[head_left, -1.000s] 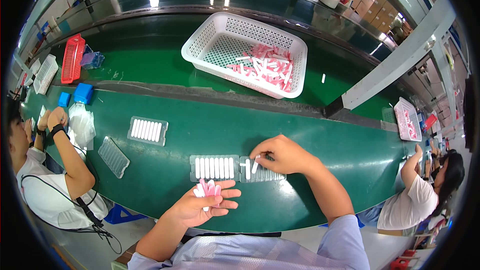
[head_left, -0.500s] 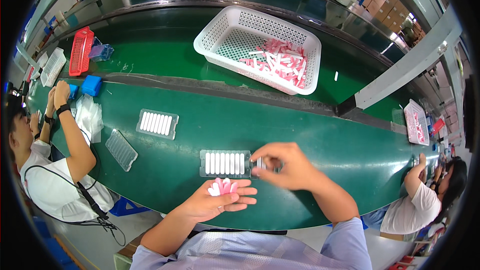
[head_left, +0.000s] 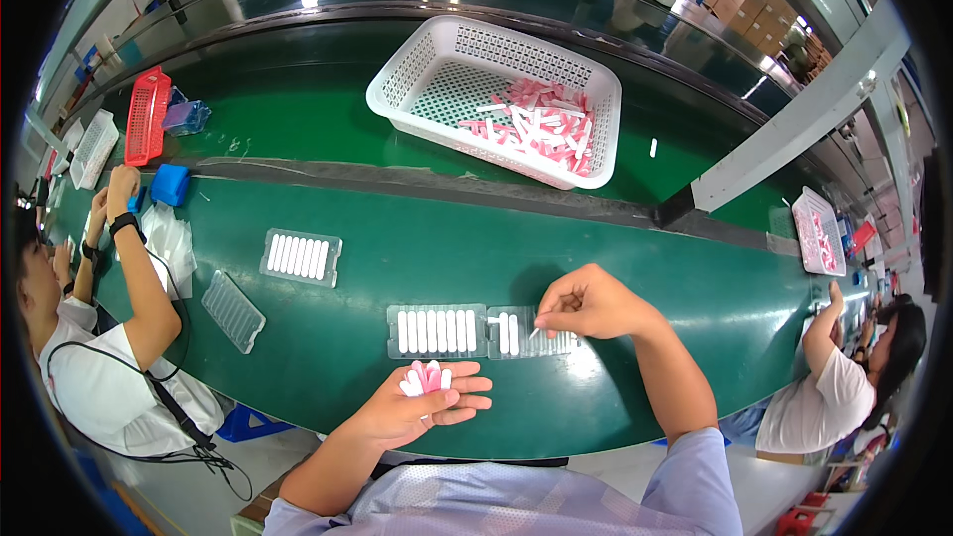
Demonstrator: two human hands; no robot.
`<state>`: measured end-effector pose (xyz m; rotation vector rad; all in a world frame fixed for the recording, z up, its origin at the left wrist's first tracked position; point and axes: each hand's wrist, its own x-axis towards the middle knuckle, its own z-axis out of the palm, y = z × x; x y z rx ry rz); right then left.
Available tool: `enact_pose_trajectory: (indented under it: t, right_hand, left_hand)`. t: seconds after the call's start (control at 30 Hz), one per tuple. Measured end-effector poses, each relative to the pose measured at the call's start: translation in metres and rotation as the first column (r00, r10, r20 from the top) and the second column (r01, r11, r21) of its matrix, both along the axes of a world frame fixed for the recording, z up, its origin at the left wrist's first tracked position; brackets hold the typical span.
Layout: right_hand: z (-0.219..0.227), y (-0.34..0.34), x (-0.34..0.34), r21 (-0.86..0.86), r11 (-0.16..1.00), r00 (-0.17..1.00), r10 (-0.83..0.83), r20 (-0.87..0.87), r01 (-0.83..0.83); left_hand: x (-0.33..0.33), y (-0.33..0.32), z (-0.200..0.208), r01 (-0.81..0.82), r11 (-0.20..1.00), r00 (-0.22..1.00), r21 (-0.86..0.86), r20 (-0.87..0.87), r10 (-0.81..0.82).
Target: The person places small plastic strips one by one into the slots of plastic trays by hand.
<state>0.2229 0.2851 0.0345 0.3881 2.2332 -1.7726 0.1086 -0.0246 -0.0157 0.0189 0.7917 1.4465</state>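
Note:
On my left palm rests a fan of small pink and white strips (head_left: 425,379) with rounded ends. The thumb of my left hand (head_left: 392,412) pins them while the other fingers stretch out. My right hand (head_left: 596,304) pinches a thin white strip (head_left: 536,332) over a clear ribbed plastic tray (head_left: 525,349). That tray has white strips standing side by side at its left; my fingers hide part of its right side. Touching or nearly touching it on the left, another clear tray (head_left: 393,335) carries a row of several white strips.
Farther left lie a clear tray (head_left: 332,273) with white strips and a tilted clear tray (head_left: 234,312). A large white basket (head_left: 397,117) of pink and white strips stands behind a dark ledge. A metal post (head_left: 794,109) rises at right. Co-workers sit at both sides.
My right hand has moved slightly right and up, uncovering the right tray's left strips, and a thin strip now shows in its fingers. The left hand still holds its strips. The whole view shifted slightly.

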Motion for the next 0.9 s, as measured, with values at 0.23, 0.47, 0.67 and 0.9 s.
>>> enact_pose_trajectory:
  t: [0.23, 0.47, 0.67, 0.9]
  right_hand:
    - [-0.005, -0.015, -0.011, 0.583, 0.802, 0.938, 0.291, -0.187, -0.133]
    - [-0.018, -0.023, -0.003, 0.736, 0.675, 0.874, 0.386, -0.296, -0.05]
    - [-0.019, -0.023, -0.003, 0.652, 0.755, 0.88, 0.258, -0.399, 0.074]
    - [0.013, -0.082, -0.02, 0.399, 0.914, 0.867, 0.256, -0.427, -0.074]
  left_hand:
    - [0.002, 0.007, -0.001, 0.014, 0.997, 0.997, 0.07, 0.073, -0.019]
    - [0.001, -0.001, -0.004, -0.032, 0.995, 0.994, 0.09, 0.108, 0.022]
    - [0.001, 0.007, 0.001, -0.022, 0.988, 0.987, 0.152, 0.16, -0.003]
    - [0.005, 0.011, 0.002, 0.131, 0.989, 0.991, 0.065, 0.007, -0.132]
